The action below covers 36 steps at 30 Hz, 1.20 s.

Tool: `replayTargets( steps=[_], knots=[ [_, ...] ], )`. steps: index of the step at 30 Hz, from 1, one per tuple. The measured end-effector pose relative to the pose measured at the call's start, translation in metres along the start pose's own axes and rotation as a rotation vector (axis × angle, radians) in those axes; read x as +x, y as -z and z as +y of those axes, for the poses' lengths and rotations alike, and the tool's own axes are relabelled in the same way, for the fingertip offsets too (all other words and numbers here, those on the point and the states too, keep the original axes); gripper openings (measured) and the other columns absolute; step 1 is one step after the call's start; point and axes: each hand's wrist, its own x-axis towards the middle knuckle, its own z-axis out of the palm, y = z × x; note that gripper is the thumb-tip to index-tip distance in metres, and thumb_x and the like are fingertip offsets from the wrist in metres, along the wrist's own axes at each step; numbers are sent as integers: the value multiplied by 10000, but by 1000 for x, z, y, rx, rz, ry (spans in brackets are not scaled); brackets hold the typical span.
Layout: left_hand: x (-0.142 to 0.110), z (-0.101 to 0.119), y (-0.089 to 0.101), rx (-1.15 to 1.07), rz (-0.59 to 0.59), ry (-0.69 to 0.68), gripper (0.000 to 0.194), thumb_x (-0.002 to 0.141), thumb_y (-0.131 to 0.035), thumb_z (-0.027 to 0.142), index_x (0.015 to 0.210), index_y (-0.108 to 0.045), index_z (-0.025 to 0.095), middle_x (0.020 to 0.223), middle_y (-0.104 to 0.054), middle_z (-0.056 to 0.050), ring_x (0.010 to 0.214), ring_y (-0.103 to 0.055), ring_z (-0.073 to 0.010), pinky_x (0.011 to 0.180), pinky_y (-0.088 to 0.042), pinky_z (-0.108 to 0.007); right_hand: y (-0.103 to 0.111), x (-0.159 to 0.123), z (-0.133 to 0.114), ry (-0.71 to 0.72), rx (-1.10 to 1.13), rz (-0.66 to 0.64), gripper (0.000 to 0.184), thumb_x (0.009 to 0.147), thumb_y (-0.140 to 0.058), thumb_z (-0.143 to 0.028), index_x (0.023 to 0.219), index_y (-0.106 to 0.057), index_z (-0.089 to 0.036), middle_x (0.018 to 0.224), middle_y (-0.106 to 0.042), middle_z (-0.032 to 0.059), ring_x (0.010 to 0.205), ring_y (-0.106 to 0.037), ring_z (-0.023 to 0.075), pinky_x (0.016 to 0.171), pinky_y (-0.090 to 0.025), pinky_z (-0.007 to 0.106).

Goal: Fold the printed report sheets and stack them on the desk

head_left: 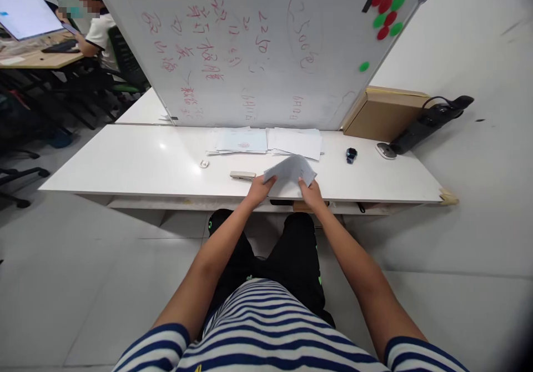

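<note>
Paper [290, 167] between hands | left hand [261, 187], right hand [311, 191]: each nearly closed, pinching its edge

Both hands hold up a bluish sheet of paper [290, 167] over the front edge of the white desk [166, 166], left hand [261, 187] on one side, right hand [311, 191] on the other. A pale stapler [243, 176] lies just beside the left hand. Behind the sheet, two stacks of paper, a bluish one [242, 140] and a white one [296, 141], sit side by side below the whiteboard [266, 44]. A dark watch [351, 155] lies off to the right.
</note>
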Motion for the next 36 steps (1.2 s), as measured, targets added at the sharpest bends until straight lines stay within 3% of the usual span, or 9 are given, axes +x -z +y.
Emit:
replayTargets(
  steps=[3,9,15,17,21,25,30,33,36],
  knots=[
    [-7,-9,0,115,4,-57,386,853,-500,502,899,-697,174,872,-709,-43,892,-642,-258,796,-502,-363,-2,-7,7,-10,-3,9,526,798,-536,-532,1121,-639,-130,1165,-650,139,1137,-561,295,1003,-391,438],
    [-7,-19,8,108,44,6,389,868,-481,490,1023,-671,188,1020,-701,-56,1004,-623,-265,850,-490,-362,-13,-18,17,-88,-30,-15,543,785,-525,-557,1048,-675,-107,1115,-673,153,1105,-584,305,978,-413,431],
    [-7,-5,23,139,-46,20,371,838,-522,495,1039,-648,209,1057,-688,-57,1010,-613,-269,849,-490,-366,-3,-39,14,-104,-35,31,462,754,-608,-491,1048,-668,-141,1080,-685,134,1055,-603,296,934,-447,445],
    [-7,4,33,130,-114,40,400,803,-577,486,1096,-613,216,1102,-669,-63,1014,-607,-271,843,-491,-365,7,-52,12,-184,27,-37,398,692,-699,-445,978,-686,-169,1020,-701,115,966,-631,283,862,-496,435],
    [-5,10,46,118,-188,118,479,731,-665,455,1130,-568,210,1133,-645,-82,1013,-602,-282,827,-496,-372,19,-82,12,-375,357,-297,395,649,-768,-387,982,-668,-201,859,-705,72,631,-615,202,531,-527,350],
    [-11,-2,38,47,-224,184,439,742,-654,422,1107,-570,192,1122,-649,-95,1000,-611,-278,822,-498,-374,17,-101,16,-406,549,-209,414,684,-740,-374,1044,-628,-203,823,-677,31,514,-504,107,391,-406,233],
    [-21,-14,26,274,-14,240,446,796,-595,462,1136,-521,182,1075,-631,-111,965,-606,-269,830,-475,-386,12,-104,21,-433,477,-131,410,696,-707,-371,1046,-624,-174,695,-625,-5,468,-417,67,346,-275,182],
    [-16,-9,34,464,155,108,361,888,-459,437,1137,-511,181,1062,-594,-118,985,-582,-246,854,-454,-371,14,-104,25,-437,527,-121,359,693,-700,-357,992,-626,-174,623,-580,-35,426,-341,42,348,-233,178],
    [0,-5,50,568,222,4,340,939,-334,404,1123,-525,191,1144,-550,-133,1043,-547,-244,880,-439,-373,17,-106,27,-444,587,-84,307,688,-694,-338,940,-620,-179,600,-565,-47,398,-282,30,346,-199,183]
  ],
)
